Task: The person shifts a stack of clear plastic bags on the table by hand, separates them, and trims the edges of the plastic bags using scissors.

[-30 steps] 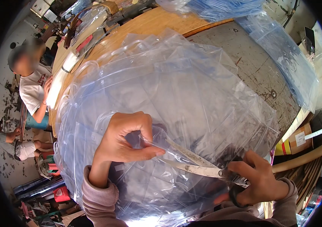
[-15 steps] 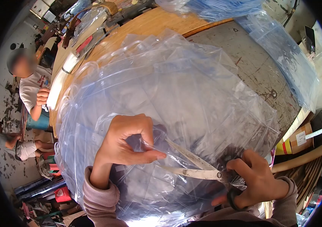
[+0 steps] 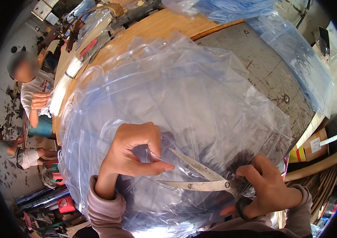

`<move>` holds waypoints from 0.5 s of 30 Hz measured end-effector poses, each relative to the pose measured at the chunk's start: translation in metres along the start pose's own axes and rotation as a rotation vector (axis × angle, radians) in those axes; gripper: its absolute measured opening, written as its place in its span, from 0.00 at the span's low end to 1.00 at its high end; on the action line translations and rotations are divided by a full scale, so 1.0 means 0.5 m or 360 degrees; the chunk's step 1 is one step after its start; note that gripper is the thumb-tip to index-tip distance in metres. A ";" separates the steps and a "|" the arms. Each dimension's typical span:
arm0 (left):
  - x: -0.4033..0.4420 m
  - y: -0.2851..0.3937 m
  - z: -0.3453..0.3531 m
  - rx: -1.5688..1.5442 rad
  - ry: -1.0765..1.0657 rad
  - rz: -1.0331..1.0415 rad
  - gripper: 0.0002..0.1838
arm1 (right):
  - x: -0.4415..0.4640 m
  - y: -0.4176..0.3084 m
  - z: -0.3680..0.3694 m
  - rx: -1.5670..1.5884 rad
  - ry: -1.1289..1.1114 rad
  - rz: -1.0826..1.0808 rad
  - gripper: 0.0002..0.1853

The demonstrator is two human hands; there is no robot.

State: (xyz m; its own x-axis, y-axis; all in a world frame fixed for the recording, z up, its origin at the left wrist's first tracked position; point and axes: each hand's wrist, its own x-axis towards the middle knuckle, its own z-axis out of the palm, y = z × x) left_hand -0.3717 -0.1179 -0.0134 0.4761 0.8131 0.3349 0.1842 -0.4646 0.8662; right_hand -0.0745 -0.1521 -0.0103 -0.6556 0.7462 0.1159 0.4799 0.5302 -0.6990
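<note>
A wide heap of clear plastic sheeting (image 3: pixel 184 99) covers the table in front of me. My left hand (image 3: pixel 136 150) pinches an edge of it between thumb and forefinger. My right hand (image 3: pixel 267 188) grips a pair of scissors (image 3: pixel 204 178) by the dark handles, fingers through the loops. The worn metal blades are spread apart and point left, toward the pinched sheet. The lower blade's tip lies just below my left thumb, the upper one just right of the fingers. Whether the plastic lies between the blades is hard to make out.
Folded bluish plastic (image 3: pixel 299 59) drapes over the scratched grey tabletop (image 3: pixel 271 79) at the far right. More blue sheets (image 3: pixel 235 8) lie at the back on the wooden surface (image 3: pixel 156 27). A person (image 3: pixel 35 87) is at the left, beside a white bundle (image 3: pixel 63 89). A cardboard box (image 3: pixel 317 146) stands at right.
The scissors have shifted slightly left, with the blades a little wider apart. My left hand stays nearly where it was. The person at the left has moved a hand a little.
</note>
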 end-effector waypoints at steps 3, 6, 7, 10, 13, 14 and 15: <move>0.000 0.002 -0.001 0.0040 -0.0004 -0.0010 0.18 | -0.001 0.002 -0.004 0.0037 -0.0062 -0.0049 0.32; -0.001 0.002 -0.001 0.0050 -0.0003 -0.0012 0.18 | -0.005 0.004 -0.003 0.0043 -0.0125 -0.0083 0.37; -0.001 0.002 -0.002 0.0044 0.0001 -0.0016 0.18 | -0.006 0.004 -0.004 0.0045 -0.0138 -0.0072 0.37; -0.001 0.004 -0.004 0.0049 0.0007 -0.0033 0.18 | -0.012 0.008 -0.004 0.0039 -0.0142 -0.0059 0.37; -0.002 0.007 -0.002 0.0049 0.0009 -0.0042 0.18 | -0.006 0.015 -0.002 0.0046 -0.0116 -0.0071 0.37; -0.001 0.006 -0.001 0.0035 0.0007 -0.0038 0.18 | -0.003 0.016 -0.003 0.0061 -0.0098 -0.0082 0.37; 0.001 0.007 0.000 0.0026 0.0012 -0.0030 0.18 | -0.001 0.014 -0.006 0.0050 -0.0102 -0.0078 0.37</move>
State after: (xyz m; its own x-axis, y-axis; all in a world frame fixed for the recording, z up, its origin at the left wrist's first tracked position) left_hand -0.3708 -0.1193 -0.0104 0.4658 0.8245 0.3214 0.2074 -0.4548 0.8661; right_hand -0.0690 -0.1477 -0.0134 -0.7142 0.6919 0.1057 0.4287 0.5518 -0.7154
